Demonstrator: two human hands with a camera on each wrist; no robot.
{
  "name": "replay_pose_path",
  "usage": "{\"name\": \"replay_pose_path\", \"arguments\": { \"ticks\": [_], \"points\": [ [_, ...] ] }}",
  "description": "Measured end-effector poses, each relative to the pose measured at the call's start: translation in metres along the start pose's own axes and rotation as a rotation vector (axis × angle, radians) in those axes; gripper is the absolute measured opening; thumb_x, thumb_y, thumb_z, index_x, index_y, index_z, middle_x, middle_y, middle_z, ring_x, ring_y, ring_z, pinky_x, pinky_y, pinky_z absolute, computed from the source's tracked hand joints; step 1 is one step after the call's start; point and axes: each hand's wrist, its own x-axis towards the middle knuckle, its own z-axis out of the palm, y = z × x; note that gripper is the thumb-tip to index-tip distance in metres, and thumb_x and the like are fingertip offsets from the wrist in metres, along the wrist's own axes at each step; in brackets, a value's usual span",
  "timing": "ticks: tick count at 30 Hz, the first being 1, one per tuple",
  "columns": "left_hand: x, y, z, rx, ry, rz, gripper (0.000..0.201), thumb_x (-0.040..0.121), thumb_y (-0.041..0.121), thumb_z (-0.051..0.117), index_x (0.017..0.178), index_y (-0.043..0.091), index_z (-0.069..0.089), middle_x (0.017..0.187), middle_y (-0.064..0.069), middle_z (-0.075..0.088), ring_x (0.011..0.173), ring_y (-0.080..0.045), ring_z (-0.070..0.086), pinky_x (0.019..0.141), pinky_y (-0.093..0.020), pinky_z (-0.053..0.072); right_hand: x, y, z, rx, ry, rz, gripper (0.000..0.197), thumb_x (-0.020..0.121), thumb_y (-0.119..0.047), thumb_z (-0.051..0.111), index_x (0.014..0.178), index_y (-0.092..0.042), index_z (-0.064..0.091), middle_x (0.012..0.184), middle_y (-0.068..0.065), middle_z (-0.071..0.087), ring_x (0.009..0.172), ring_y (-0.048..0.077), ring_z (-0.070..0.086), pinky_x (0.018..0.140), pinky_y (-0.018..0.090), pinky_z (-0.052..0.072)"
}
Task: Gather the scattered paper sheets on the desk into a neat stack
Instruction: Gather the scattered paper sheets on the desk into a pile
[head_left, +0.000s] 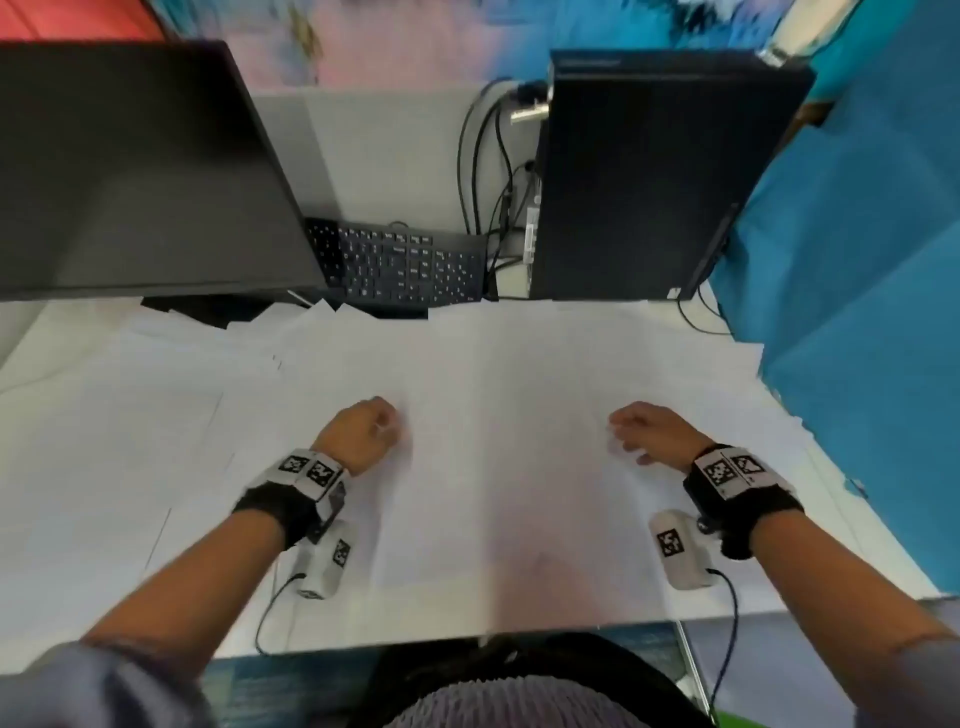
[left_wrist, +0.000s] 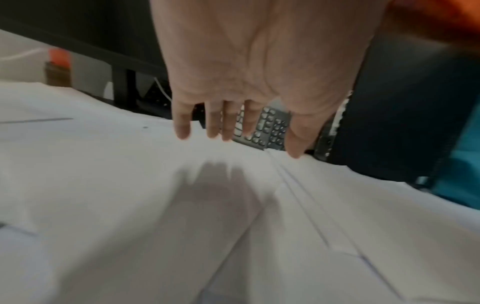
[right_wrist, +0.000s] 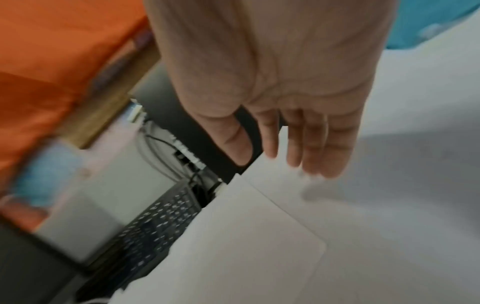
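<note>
White paper sheets (head_left: 493, 415) lie overlapped and scattered across the whole desk, reaching the keyboard at the back. My left hand (head_left: 363, 434) hovers over the sheets left of centre, its fingers (left_wrist: 223, 125) straight and relaxed, holding nothing. A shadow of it falls on the paper (left_wrist: 213, 195) below. My right hand (head_left: 649, 434) hovers over the sheets right of centre, its fingers (right_wrist: 311, 148) also loose and straight, above the paper (right_wrist: 350, 226) and holding nothing. Overlapping sheet edges (left_wrist: 306, 197) show beside the left hand.
A black monitor (head_left: 135, 176) stands at the back left, a black keyboard (head_left: 405, 267) behind the papers, and a dark computer tower (head_left: 649, 176) with cables (head_left: 488, 171) at the back right. A blue partition (head_left: 857, 312) borders the right side. The desk's front edge (head_left: 467, 634) is near my body.
</note>
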Motion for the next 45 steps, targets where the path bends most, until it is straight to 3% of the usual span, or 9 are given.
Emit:
{"name": "replay_pose_path", "arguments": {
  "ticks": [3,6,10,18,23,27,30,33,45],
  "points": [
    [0.022,-0.006,0.008,0.123,0.11,-0.225,0.082,0.086,0.049,0.056,0.15,0.015,0.017,0.158,-0.009,0.017,0.144,-0.029,0.02,0.114,-0.049,0.025,0.038,-0.003,-0.002,0.128,0.211,0.103,0.043,0.089,-0.013,0.06,0.13,-0.007,0.048,0.123,0.016,0.053,0.1,0.027,0.051,0.08,0.036,0.047],
    [0.032,-0.001,0.026,0.206,-0.026,-0.343,0.098,0.082,0.068,0.045,0.152,0.02,-0.006,0.161,-0.002,-0.012,0.148,-0.029,-0.007,0.114,-0.06,0.01,0.07,-0.008,0.003,0.098,0.223,0.191,0.064,0.079,-0.02,0.067,0.136,-0.013,0.041,0.137,0.015,0.048,0.115,0.033,0.053,0.096,0.044,0.049],
    [0.04,-0.002,0.047,0.179,-0.105,-0.36,0.104,0.08,0.073,0.037,0.15,0.016,-0.014,0.157,-0.007,-0.026,0.145,-0.035,-0.019,0.112,-0.066,0.005,0.1,-0.018,0.026,0.196,0.163,0.229,0.079,0.073,-0.022,0.07,0.142,-0.017,0.031,0.125,0.015,0.054,0.104,0.033,0.059,0.079,0.041,0.056],
    [0.03,0.02,0.068,0.18,-0.218,-0.265,0.115,0.075,0.078,0.039,0.147,0.013,-0.023,0.152,-0.01,-0.037,0.141,-0.037,-0.029,0.111,-0.066,-0.002,0.107,-0.047,0.068,0.107,0.137,0.163,0.067,0.077,-0.019,0.074,0.133,-0.001,0.04,0.128,0.017,0.055,0.113,0.033,0.057,0.09,0.036,0.049],
    [0.022,0.037,0.067,0.043,-0.218,-0.236,0.11,0.08,0.068,0.047,0.15,0.01,-0.014,0.158,-0.01,-0.022,0.146,-0.036,-0.016,0.114,-0.059,0.005,0.093,-0.06,0.066,0.258,0.147,0.104,0.018,0.079,0.001,0.068,0.096,-0.002,0.065,0.095,0.014,0.065,0.087,0.029,0.062,0.07,0.026,0.047],
    [0.048,0.02,0.019,-0.104,0.079,-0.336,0.078,0.081,0.054,0.058,0.136,0.003,0.036,0.14,-0.017,0.042,0.128,-0.035,0.042,0.104,-0.042,0.039,0.087,-0.054,0.041,0.198,0.229,0.039,0.019,0.079,0.006,0.062,0.095,-0.004,0.067,0.098,0.017,0.066,0.09,0.027,0.061,0.084,0.035,0.05],
    [0.062,-0.012,-0.021,-0.011,0.241,-0.591,0.072,0.076,0.04,0.067,0.132,0.006,0.037,0.135,-0.014,0.041,0.127,-0.034,0.039,0.101,-0.046,0.037,0.086,-0.038,0.016,0.105,0.325,0.041,0.018,0.076,0.004,0.064,0.091,-0.007,0.066,0.1,0.02,0.068,0.092,0.031,0.064,0.082,0.037,0.05],
    [0.068,-0.041,-0.029,0.032,0.169,-0.703,0.096,0.067,0.044,0.078,0.139,0.003,0.028,0.14,-0.015,0.035,0.131,-0.034,0.034,0.106,-0.048,0.035,0.084,-0.026,-0.002,0.057,0.368,0.123,0.022,0.076,0.001,0.062,0.098,0.0,0.066,0.101,0.022,0.067,0.094,0.035,0.064,0.079,0.037,0.05],
    [0.051,0.007,0.034,-0.227,0.111,-0.555,0.068,0.079,0.044,0.066,0.13,0.003,0.046,0.131,-0.019,0.049,0.122,-0.036,0.048,0.099,-0.039,0.04,0.084,-0.023,0.061,-0.072,0.165,0.156,0.036,0.077,0.003,0.061,0.113,0.002,0.061,0.112,0.022,0.064,0.105,0.035,0.061,0.085,0.033,0.048]
  ]
}}
